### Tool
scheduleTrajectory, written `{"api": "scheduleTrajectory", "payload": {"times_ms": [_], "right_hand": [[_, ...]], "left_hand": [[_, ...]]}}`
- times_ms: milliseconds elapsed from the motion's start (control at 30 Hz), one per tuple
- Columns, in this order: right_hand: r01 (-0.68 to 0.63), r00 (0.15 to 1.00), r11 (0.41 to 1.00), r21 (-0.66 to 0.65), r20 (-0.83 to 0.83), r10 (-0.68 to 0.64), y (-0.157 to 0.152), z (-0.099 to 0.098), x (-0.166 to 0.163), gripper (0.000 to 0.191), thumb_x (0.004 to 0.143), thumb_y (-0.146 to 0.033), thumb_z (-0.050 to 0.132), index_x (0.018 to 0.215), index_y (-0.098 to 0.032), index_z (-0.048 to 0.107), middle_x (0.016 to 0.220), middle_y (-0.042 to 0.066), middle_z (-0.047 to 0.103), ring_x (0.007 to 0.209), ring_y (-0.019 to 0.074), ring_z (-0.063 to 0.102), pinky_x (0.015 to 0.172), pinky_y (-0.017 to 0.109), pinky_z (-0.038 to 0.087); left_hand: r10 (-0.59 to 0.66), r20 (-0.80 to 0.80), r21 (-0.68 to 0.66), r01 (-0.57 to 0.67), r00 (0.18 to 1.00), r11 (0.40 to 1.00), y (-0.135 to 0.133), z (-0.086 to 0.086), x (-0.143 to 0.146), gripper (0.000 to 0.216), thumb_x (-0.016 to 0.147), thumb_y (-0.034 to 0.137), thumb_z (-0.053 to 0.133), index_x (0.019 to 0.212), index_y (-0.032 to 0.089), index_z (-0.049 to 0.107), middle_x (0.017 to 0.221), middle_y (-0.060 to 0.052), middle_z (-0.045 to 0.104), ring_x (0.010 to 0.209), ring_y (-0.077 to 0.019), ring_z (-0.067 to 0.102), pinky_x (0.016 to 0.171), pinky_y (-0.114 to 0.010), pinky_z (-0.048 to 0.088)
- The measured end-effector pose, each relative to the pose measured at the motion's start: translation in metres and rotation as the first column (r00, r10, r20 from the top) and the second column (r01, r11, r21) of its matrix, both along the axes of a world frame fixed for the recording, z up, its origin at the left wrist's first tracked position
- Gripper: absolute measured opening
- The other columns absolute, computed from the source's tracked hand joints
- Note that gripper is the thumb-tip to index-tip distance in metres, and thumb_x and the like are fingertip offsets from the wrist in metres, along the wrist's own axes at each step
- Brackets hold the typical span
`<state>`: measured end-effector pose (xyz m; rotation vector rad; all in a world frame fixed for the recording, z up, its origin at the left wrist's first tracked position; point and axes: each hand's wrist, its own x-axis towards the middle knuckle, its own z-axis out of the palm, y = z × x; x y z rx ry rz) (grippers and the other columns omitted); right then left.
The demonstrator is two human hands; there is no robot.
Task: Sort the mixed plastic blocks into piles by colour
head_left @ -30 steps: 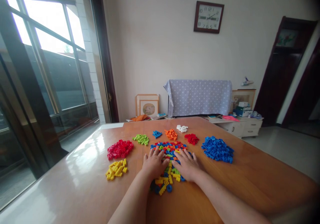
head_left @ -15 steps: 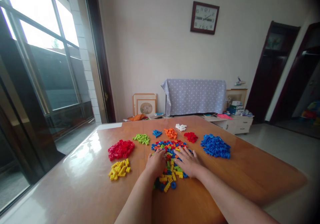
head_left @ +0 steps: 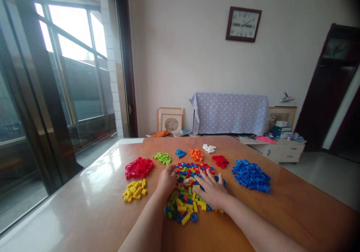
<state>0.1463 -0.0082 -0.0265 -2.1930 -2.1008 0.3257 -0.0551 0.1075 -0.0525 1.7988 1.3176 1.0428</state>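
A pile of mixed toy building bricks [head_left: 184,188] in several colours lies in front of me on the wooden table [head_left: 92,218]. My left hand [head_left: 166,180] is at the pile's left edge, its fingers curled together. Whatever they may hold is hidden. On the pile's right side rests my right hand [head_left: 210,189], open and palm down, with its fingers spread over the bricks. Nearest to the left hand are the yellow bricks [head_left: 135,190], the red pile [head_left: 139,168] and the light green bricks [head_left: 162,158].
Beyond the mixed pile sit small heaps of blue pieces [head_left: 180,153], orange pieces [head_left: 196,155], white pieces [head_left: 209,148] and red pieces [head_left: 219,161]. A large blue heap [head_left: 251,176] lies to the right. A white sheet [head_left: 131,141] is at the table's far left edge.
My left hand has moved left off the pile's middle and its fingers have closed, uncovering more bricks. My right hand stays spread on the pile. The view has turned slightly left.
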Motion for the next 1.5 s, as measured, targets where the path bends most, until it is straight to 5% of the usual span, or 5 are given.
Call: {"api": "scheduleTrajectory", "payload": {"times_ms": [600,900,1167,1367,1500], "right_hand": [[-0.159,0.987,0.987,-0.034,-0.043,0.158,0.093,0.007,-0.023,0.072,0.096,-0.063,0.016,0.158,-0.029,0.021,0.166,0.003,0.011,0.153,0.0321,0.0,0.116,0.063,-0.008],[-0.223,0.974,0.975,0.005,-0.038,0.223,0.062,0.009,-0.017,0.061,0.097,-0.058,0.023,0.154,-0.037,0.032,0.165,0.002,0.02,0.152,0.0345,0.006,0.113,0.068,-0.008],[-0.167,0.978,0.986,0.0,-0.127,0.165,0.046,0.007,0.002,0.057,0.096,-0.059,0.03,0.146,-0.038,0.047,0.162,0.004,0.029,0.15,0.036,0.019,0.115,0.065,-0.003],[-0.122,0.905,0.961,0.248,-0.369,0.21,0.046,0.004,0.022,0.056,0.097,-0.055,0.032,0.133,-0.025,0.063,0.138,0.008,0.061,0.126,0.0253,0.055,0.11,0.038,0.035],[-0.023,0.903,0.953,0.301,-0.403,0.149,0.047,0.007,0.037,0.045,0.093,-0.044,0.043,0.119,-0.021,0.071,0.12,0.008,0.071,0.109,0.022,0.064,0.092,0.028,0.044]], "left_hand": [[0.074,0.093,-0.06,-0.069,0.993,0.996,0.01,-0.003,0.006,0.035,0.085,0.028,0.054,0.113,0.015,0.069,0.104,-0.01,0.075,0.098,-0.0224,0.068,0.087,-0.029,0.05],[0.059,-0.118,-0.029,-0.063,0.991,0.998,-0.001,0.006,0.006,0.041,0.084,0.021,0.051,0.121,0.018,0.068,0.111,-0.01,0.074,0.108,-0.0227,0.066,0.093,-0.027,0.047],[-0.077,-0.413,0.085,0.123,0.907,0.989,-0.014,0.012,0.006,0.038,0.088,0.019,0.043,0.112,0.024,0.073,0.114,-0.007,0.073,0.11,-0.0216,0.063,0.093,-0.026,0.045],[0.031,-0.548,0.177,0.08,0.836,0.981,-0.011,0.014,0.004,0.032,0.089,0.02,0.043,0.103,0.022,0.072,0.108,-0.01,0.071,0.102,-0.0226,0.063,0.089,-0.029,0.045],[0.055,-0.558,0.163,0.045,0.828,0.986,-0.013,0.016,0.005,0.039,0.09,0.021,0.042,0.12,0.023,0.066,0.12,-0.01,0.067,0.109,-0.0235,0.06,0.092,-0.03,0.044]]}}
